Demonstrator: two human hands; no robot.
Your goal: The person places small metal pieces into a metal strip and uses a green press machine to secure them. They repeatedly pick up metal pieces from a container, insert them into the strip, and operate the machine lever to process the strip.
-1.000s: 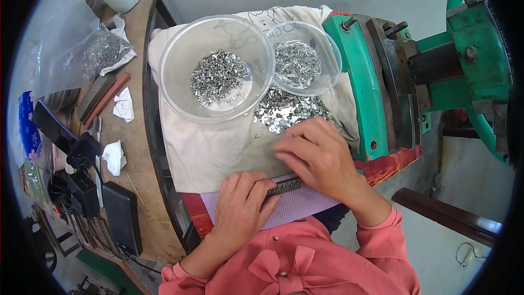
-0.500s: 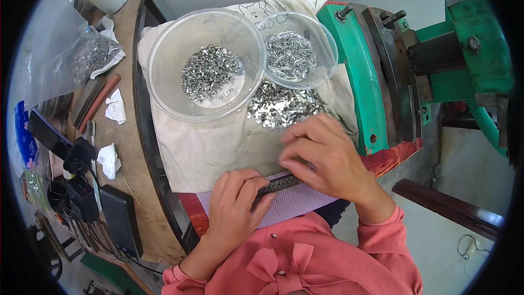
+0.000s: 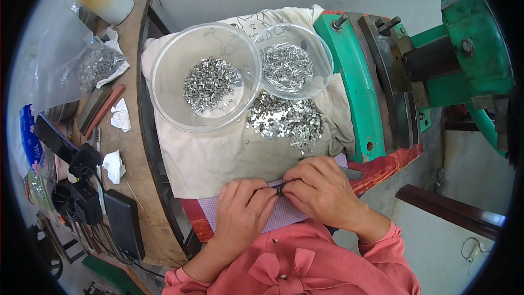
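Observation:
Just above my lap, my left hand (image 3: pixel 244 207) is closed on a dark notched metal strip (image 3: pixel 279 189), thumb and fingers pinching it. From the other side my right hand (image 3: pixel 323 192) also grips the strip, fingertips close to the left ones. Most of the strip is hidden by the fingers, and any small piece between them cannot be made out. Beyond the hands lies a heap of small flat silvery metal pieces (image 3: pixel 286 119) on a beige cloth (image 3: pixel 191 166). A flat grey bar end (image 3: pixel 351 173) sticks out beside my right hand.
A large clear tub (image 3: pixel 158 106) holds short metal bits; a smaller clear tub (image 3: pixel 329 71) beside it holds thin metal pins. At right stands a green machine press (image 3: pixel 357 106). On the left, a wooden table (image 3: pixel 155 207) carries a black box (image 3: pixel 123 224), tissues and sharpening stones.
My right hand has come down from near the metal heap to the strip, its fingertips now by the left hand's. The view has shifted slightly.

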